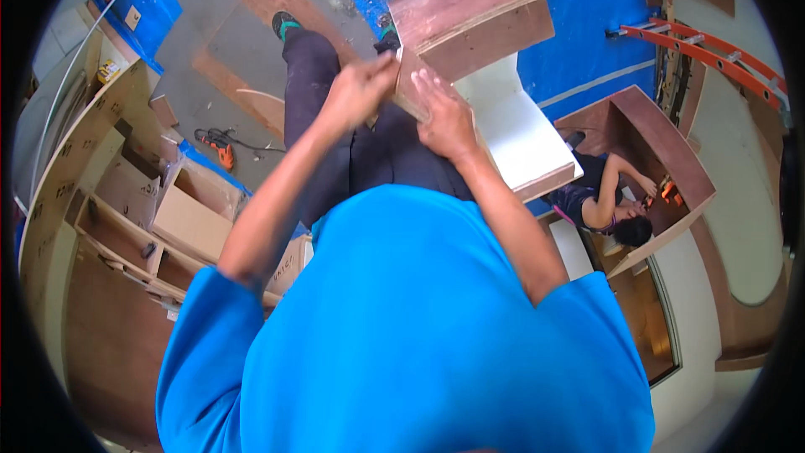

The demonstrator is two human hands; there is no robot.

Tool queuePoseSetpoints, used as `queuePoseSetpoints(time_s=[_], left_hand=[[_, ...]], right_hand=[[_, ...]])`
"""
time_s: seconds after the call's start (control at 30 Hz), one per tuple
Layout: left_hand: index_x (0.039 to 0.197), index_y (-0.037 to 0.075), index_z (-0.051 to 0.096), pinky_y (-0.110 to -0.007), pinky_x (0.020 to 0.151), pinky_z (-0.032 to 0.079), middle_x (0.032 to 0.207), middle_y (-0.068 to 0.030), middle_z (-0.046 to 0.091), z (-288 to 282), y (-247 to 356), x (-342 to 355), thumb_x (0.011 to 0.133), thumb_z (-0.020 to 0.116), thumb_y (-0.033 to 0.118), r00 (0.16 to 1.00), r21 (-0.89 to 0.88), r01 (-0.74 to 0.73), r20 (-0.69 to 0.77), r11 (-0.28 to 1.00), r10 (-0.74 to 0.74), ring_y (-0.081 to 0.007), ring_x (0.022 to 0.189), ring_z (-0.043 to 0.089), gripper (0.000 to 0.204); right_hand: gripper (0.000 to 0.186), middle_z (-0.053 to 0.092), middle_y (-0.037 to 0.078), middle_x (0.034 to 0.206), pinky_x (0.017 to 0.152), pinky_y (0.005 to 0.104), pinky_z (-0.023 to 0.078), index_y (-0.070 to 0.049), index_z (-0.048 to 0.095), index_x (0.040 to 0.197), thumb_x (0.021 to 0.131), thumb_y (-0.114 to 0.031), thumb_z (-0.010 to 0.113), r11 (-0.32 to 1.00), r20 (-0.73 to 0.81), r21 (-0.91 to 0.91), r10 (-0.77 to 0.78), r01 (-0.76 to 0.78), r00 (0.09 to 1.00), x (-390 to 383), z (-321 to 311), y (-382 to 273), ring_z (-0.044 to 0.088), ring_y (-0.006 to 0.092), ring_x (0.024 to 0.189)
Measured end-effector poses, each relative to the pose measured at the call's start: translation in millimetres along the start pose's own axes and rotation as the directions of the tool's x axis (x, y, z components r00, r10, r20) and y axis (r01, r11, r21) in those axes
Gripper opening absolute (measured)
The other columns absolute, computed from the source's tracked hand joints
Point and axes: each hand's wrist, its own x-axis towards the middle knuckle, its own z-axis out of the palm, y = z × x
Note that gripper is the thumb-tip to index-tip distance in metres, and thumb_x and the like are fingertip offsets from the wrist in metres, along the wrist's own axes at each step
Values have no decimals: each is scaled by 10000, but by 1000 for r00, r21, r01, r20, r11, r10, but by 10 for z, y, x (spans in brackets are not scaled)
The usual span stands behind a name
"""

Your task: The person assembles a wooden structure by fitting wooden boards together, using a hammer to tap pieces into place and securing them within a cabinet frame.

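A reddish-brown plywood piece (490, 38) with layered edges and a white inner face (511, 130) stands in front of me, right of my legs. My right hand (449, 117) lies against its near panel, fingers stretched out along the wood. At the panel's left edge is my left hand (359, 94), smeared by motion. Its fingers are bent towards the edge, but whether they hold anything is not visible.
An orange corded power tool (220, 151) lies on the floor at left, near cardboard boxes (197, 210) and wooden shelving (109, 235). At right, a person (608, 193) works inside a brown wooden box (662, 130). An orange ladder (704, 46) stands beyond; blue sheeting (587, 0) covers the floor.
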Motion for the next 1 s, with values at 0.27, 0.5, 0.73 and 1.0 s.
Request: queuePoseSetpoints(time_s=[0.27,0.5,0.73,1.0], left_hand=[[1358,5,660,-314,478,385,623,-9,554,296,-449,794,963,603,332,983,-187,143,-88,972,-162,-96,503,479,516],[1424,-23,601,-275,679,502,873,-37,691,-223,130,-34,967,589,294,994,-121,105,48,987,-100,-78,719,578,556],[1333,-24,645,-291,709,494,784,-90,657,85,241,177,995,607,340,997,-66,27,-73,997,-32,-108,742,593,498],[1391,55,653,-268,514,382,696,28,566,-37,-127,338,967,576,241,960,-319,266,4,910,-279,-76,569,483,470]], right_hand=[[821,540,103,1535,1032,450,533,-180,497,1525,732,-77,688,1000,33,7,-10,10,999,-91,-31,-53,566,375,1347],[830,531,119,1539,1043,453,526,-175,484,1533,735,-72,684,999,46,43,27,-29,999,-38,-20,-21,548,383,1364],[797,555,120,1516,1051,445,523,-166,519,1504,734,-65,698,998,25,57,10,-11,1000,-99,-32,38,560,389,1346],[785,576,131,1490,1076,447,506,-144,525,1496,737,-76,715,997,49,77,16,-20,999,-51,-67,22,584,387,1319]])
